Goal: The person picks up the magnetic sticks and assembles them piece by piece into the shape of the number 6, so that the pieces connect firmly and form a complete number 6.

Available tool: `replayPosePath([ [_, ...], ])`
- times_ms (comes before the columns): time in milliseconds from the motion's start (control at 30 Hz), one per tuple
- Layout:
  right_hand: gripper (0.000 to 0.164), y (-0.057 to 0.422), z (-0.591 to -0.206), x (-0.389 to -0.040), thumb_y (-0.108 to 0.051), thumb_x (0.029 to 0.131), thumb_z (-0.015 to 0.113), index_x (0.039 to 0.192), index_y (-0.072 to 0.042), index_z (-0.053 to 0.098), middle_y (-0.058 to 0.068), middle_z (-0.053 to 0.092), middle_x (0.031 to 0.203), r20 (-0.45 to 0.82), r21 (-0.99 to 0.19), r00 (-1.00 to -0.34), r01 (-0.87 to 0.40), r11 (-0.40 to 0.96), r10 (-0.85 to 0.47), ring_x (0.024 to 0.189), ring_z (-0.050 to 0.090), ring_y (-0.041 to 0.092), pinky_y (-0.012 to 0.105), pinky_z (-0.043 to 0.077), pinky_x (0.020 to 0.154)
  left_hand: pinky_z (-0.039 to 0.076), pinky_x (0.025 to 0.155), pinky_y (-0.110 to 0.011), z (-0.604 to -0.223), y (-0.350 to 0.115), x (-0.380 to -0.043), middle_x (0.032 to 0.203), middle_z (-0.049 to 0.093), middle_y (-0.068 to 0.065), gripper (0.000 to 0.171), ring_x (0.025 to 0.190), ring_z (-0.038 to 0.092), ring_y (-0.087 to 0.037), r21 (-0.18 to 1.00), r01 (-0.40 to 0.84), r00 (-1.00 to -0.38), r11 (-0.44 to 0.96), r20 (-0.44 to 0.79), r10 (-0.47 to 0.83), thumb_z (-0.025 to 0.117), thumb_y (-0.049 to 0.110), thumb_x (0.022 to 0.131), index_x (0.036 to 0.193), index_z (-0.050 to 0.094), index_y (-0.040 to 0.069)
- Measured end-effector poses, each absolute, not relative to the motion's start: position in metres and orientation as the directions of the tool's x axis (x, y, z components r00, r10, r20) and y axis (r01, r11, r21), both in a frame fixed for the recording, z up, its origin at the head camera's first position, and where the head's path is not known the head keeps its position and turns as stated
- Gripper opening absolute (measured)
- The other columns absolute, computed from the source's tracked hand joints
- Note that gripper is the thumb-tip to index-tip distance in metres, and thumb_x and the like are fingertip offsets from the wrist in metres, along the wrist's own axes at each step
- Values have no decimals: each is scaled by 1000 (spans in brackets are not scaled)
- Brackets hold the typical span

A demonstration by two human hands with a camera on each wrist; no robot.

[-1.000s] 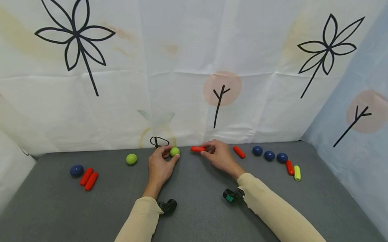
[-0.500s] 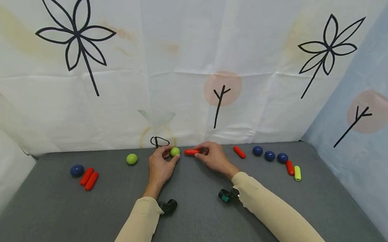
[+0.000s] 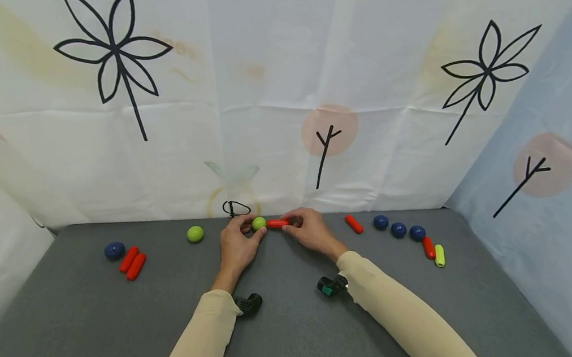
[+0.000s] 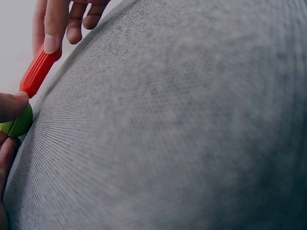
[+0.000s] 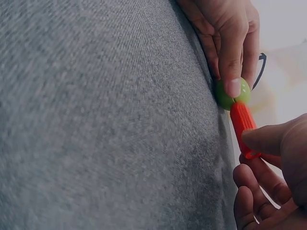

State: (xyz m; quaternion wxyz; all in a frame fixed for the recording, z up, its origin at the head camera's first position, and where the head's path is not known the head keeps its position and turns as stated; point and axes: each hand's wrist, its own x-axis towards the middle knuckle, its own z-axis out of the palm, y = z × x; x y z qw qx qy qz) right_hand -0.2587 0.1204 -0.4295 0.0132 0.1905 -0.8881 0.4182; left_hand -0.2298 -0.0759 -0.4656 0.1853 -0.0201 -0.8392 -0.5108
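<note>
Near the table's back edge, my left hand (image 3: 237, 248) pinches a glossy green ball (image 3: 259, 223) between thumb and fingers. From the other side my right hand (image 3: 313, 234) pinches a red ribbed stick (image 3: 277, 223) by its right end, holding it level. The stick's left end meets the ball, or nearly so. In the right wrist view the red stick (image 5: 242, 125) reaches up to the green ball (image 5: 240, 96), close to the left thumb. The left wrist view shows the stick (image 4: 37, 73) tilted above the ball (image 4: 19, 122), which the left thumb partly covers.
On the grey table (image 3: 288, 325) at left lie a blue ball (image 3: 115, 251), two red sticks (image 3: 132, 263) and another green ball (image 3: 195, 234). At right are a red stick (image 3: 353, 224), several blue balls (image 3: 399, 230), another red stick (image 3: 428, 247) and a yellow-green stick (image 3: 440, 256).
My right hand has moved left with the red stick, bringing its end up to the green ball. The left hand has stayed in place with the ball.
</note>
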Motion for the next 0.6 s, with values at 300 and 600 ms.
replayPosePath([
  [300,19,119,-431,-260,-8,92,76,110,-6,77,3,66,81,175,-741,-930,-340,579,-323,65,53,12,27,42,60,54,91,-44,-466,-76,-231,117,68,-18,38,102,68,-32,849,235,-925,473,344,-159,84,10,85,120,71,0],
  [600,20,118,-433,-262,-9,92,76,112,-7,77,3,67,82,156,-728,-938,-321,606,-309,65,54,12,26,43,60,54,91,-43,-466,-75,-231,118,68,-17,39,102,68,-31,849,227,-927,477,339,-162,84,10,84,120,71,0],
])
